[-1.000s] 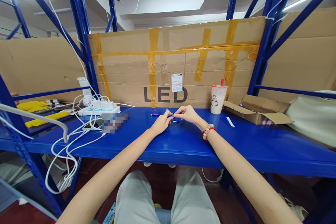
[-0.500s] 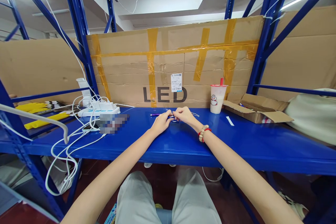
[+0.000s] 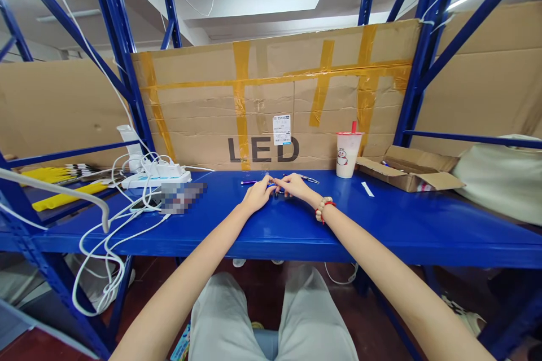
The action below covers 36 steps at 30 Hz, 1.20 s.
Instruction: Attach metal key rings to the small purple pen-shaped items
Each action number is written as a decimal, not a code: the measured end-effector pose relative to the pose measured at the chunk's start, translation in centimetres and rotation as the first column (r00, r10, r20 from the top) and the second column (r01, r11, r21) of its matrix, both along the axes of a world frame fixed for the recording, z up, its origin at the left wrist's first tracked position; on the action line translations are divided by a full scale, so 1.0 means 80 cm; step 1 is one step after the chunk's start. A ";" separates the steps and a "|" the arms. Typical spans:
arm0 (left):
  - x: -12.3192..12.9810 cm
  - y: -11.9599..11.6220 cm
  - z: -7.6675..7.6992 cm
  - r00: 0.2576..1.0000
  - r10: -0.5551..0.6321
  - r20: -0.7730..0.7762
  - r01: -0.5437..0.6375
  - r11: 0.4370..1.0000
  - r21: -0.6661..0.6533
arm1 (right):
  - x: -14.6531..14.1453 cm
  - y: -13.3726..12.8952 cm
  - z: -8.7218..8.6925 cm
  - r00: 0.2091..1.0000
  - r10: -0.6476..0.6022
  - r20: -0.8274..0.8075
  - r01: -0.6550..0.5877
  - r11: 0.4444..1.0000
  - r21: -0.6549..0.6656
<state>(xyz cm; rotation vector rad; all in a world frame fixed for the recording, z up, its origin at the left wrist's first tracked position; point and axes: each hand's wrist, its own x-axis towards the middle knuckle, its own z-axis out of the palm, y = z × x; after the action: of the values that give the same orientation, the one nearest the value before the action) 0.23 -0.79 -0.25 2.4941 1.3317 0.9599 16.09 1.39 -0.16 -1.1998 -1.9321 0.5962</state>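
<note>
My left hand [image 3: 258,195] and my right hand [image 3: 294,186] meet over the middle of the blue shelf top. Their fingers are closed in a pinch around a slim blue pen [image 3: 271,184], mostly hidden by the fingertips. A purple pen [image 3: 248,182] lies on the surface just beyond my left hand. Behind the right hand, a thin metallic piece [image 3: 311,179] sticks out, its near part covered. Something small and dark lies under the fingers, too hidden to name.
A milk tea cup [image 3: 348,155] with a red straw stands at right. Beside it lie a white strip [image 3: 367,189] and an open cardboard box [image 3: 410,180]. At left are a power strip [image 3: 158,177] and tangled white cables [image 3: 110,237]. A cardboard panel [image 3: 203,118] closes the back.
The view has shifted slightly. My hands stay together, with their fingers moved a little around the pen; more of the blue piece shows between them.
</note>
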 end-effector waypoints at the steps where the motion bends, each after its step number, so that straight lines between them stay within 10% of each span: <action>1: 0.000 -0.001 0.001 1.000 0.026 -0.011 -0.026 1.000 -0.004 | 0.001 -0.001 0.000 0.998 -0.037 0.058 0.036 0.999 0.018; 9: -0.001 -0.004 0.007 0.969 0.229 0.096 -0.235 0.970 0.063 | 0.005 -0.016 0.014 0.950 -0.254 0.183 0.211 0.951 0.225; 21: -0.001 -0.006 0.006 0.983 0.177 0.046 -0.179 0.983 0.049 | 0.011 0.008 -0.001 0.973 -0.005 0.231 -0.058 0.963 0.262; 36: -0.001 -0.004 0.005 0.987 0.157 -0.012 -0.156 0.986 0.065 | 0.008 -0.002 0.004 0.960 0.027 0.279 -0.098 0.965 0.243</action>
<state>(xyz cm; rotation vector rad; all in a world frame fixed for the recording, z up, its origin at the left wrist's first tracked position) 0.19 -1.10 0.15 2.4788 1.5460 1.0306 16.76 1.20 0.15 -1.1030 -2.2079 0.2083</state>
